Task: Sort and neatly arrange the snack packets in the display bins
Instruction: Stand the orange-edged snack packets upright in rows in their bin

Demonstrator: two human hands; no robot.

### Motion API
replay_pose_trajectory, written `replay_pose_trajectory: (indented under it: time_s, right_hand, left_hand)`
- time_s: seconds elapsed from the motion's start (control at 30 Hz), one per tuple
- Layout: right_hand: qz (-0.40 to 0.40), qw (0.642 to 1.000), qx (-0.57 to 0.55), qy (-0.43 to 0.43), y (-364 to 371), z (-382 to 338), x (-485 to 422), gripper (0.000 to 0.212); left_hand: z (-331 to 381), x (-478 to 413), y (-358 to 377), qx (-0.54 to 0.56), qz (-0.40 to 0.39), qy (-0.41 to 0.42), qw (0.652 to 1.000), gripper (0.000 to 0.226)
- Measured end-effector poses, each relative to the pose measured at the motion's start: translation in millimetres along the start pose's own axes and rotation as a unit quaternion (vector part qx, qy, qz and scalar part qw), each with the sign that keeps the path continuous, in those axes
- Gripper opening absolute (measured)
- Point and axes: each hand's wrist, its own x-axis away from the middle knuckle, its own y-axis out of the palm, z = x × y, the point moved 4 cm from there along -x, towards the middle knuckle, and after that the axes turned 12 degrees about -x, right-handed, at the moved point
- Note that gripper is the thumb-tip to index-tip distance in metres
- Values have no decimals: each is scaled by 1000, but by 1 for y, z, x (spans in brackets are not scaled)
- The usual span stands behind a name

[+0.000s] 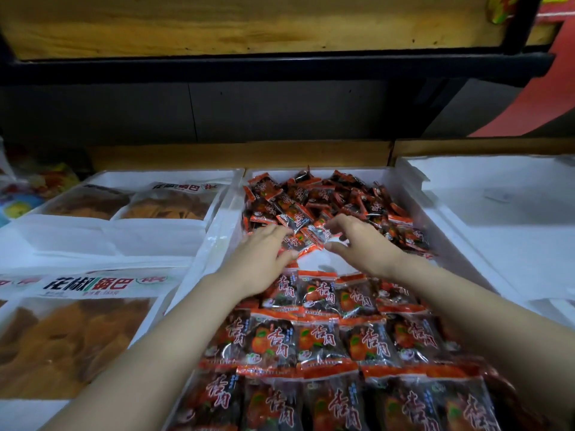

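Many small red-orange glossy foil snack packets (311,194): loose heap far in middle white foam bin (217,219), neat rows near. Probably light, slippery; grip sealed edges. Left hand (264,259): fingers together, flat on heap; right hand (364,244) pinches one.

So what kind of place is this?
Probably a snack shop. White display bins sit side by side, one full of matching red snack packets, another holding big bags of brown snacks, under a wooden shelf.

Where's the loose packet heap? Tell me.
In the head view, the loose heap fills the far half of the middle bin, beyond the neat rows.
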Motion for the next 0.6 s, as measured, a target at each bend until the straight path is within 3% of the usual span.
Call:
replay_pose_trajectory:
  time_s: [0.23, 0.43, 0.6]
  right_hand:
    - [-42, 997, 61, 6, 4, 25, -53, 59]
    - [-90, 988, 126, -3, 19, 41, -84, 61]
    - [-74, 971, 227, -20, 16, 48, -94, 65]
  left_hand:
    - [-19, -68, 1, -13, -4, -55, 998, 57]
    - [-28, -104, 27, -17, -34, -87, 995, 60]
    - [-24, -118, 34, -64, -5, -123, 990, 53]
